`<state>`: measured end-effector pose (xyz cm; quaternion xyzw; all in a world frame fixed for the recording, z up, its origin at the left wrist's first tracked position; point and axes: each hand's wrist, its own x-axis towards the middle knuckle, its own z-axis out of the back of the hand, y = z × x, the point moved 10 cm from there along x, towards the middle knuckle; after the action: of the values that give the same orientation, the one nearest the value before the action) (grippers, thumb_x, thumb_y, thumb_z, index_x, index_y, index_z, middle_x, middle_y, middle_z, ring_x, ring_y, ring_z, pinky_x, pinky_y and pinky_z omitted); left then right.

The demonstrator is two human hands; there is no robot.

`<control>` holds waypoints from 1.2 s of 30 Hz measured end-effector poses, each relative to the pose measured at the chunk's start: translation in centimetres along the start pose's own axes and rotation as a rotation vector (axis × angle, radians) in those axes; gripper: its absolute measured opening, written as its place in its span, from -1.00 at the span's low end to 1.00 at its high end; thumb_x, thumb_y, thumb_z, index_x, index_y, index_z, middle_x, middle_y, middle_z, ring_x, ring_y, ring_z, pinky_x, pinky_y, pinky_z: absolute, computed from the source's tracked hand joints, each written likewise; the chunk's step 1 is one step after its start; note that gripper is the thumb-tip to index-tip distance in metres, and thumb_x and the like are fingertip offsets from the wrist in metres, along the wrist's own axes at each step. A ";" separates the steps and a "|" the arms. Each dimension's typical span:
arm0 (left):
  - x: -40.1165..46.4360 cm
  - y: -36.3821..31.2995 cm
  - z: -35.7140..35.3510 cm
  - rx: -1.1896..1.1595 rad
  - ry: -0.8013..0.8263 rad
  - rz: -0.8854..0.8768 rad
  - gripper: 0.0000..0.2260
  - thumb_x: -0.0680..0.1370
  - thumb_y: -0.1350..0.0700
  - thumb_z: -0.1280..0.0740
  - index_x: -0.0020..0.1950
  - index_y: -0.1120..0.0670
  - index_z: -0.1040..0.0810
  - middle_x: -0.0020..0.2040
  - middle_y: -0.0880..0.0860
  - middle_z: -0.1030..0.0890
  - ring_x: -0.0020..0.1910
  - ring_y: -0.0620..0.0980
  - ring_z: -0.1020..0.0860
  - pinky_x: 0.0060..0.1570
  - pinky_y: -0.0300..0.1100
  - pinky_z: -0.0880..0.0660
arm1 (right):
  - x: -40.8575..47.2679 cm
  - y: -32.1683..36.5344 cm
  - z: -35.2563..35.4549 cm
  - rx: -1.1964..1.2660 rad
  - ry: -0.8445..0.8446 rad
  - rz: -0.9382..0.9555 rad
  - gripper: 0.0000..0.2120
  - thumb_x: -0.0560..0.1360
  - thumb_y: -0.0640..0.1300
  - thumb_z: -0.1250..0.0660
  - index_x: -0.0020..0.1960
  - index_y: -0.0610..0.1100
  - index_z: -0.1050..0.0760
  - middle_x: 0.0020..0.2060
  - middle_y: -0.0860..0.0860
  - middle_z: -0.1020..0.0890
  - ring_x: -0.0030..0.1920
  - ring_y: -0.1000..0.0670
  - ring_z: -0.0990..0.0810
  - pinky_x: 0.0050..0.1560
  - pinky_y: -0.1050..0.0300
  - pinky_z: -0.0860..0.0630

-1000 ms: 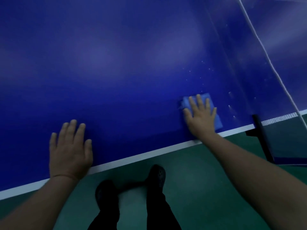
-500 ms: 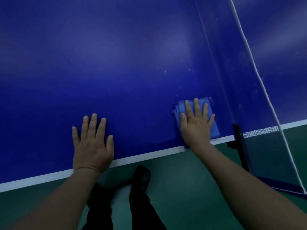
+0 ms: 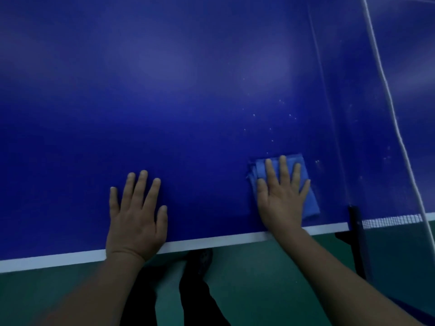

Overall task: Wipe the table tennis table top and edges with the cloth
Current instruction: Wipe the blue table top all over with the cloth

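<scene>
Both hands shifted: left hand rightward, cloth nearer net post.

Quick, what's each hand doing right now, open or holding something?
Left hand: open, flat on the table top, holding nothing.
Right hand: open, fingers straight, pressing the blue cloth onto the table.

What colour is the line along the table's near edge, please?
White, a plain stripe bordering the blue table top, seen in the head view.
</scene>
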<state>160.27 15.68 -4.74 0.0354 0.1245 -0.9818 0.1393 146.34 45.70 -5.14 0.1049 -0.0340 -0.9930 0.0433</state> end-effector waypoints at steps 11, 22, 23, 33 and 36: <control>0.0 0.5 0.3 0.031 -0.056 0.025 -0.41 0.61 -0.11 -0.04 0.59 0.13 -0.21 0.62 0.19 -0.15 0.62 0.18 -0.07 0.53 0.31 0.07 | 10.4 13.0 1.9 -0.067 -0.071 0.527 -0.46 0.64 0.21 0.05 0.58 0.13 -0.24 0.60 0.02 -0.22 0.60 -0.20 -0.11 0.47 -0.50 -0.04; 0.0 0.4 -0.2 0.057 -0.020 0.012 -0.41 0.60 -0.12 -0.04 0.58 0.14 -0.27 0.62 0.20 -0.17 0.62 0.20 -0.08 0.50 0.37 0.01 | 1.0 18.9 -0.7 -0.030 -0.004 0.725 -0.45 0.63 0.23 0.03 0.59 0.14 -0.20 0.62 0.01 -0.16 0.61 -0.22 -0.02 0.51 -0.43 0.10; 0.0 0.5 -0.1 0.056 -0.023 0.012 -0.41 0.60 -0.12 -0.04 0.58 0.14 -0.28 0.62 0.20 -0.17 0.62 0.19 -0.08 0.50 0.37 0.00 | 0.2 19.0 -1.0 -0.050 0.017 0.846 -0.46 0.63 0.23 0.00 0.58 0.14 -0.23 0.60 0.01 -0.20 0.61 -0.22 -0.07 0.51 -0.43 0.08; 0.2 0.8 0.6 -0.042 0.002 0.067 -0.41 0.59 -0.16 -0.06 0.55 0.09 -0.34 0.59 0.15 -0.23 0.61 0.15 -0.11 0.54 0.27 0.03 | 9.1 6.9 2.6 0.044 -0.097 -0.015 -0.45 0.66 0.21 0.04 0.63 0.15 -0.08 0.64 0.05 -0.02 0.62 -0.20 0.08 0.52 -0.43 0.14; 1.8 0.8 2.1 -0.106 -0.087 0.080 -0.45 0.58 -0.13 -0.09 0.46 0.15 -0.45 0.51 0.19 -0.35 0.52 0.21 -0.26 0.51 0.24 -0.09 | 1.5 17.2 0.0 0.004 -0.067 0.575 -0.46 0.62 0.22 -0.02 0.57 0.13 -0.26 0.60 0.01 -0.20 0.61 -0.23 -0.06 0.50 -0.44 0.07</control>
<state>158.71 13.90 -3.14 -0.0098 0.1685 -0.9681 0.1851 146.23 28.50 -4.11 0.0582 -0.0655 -0.9428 0.3215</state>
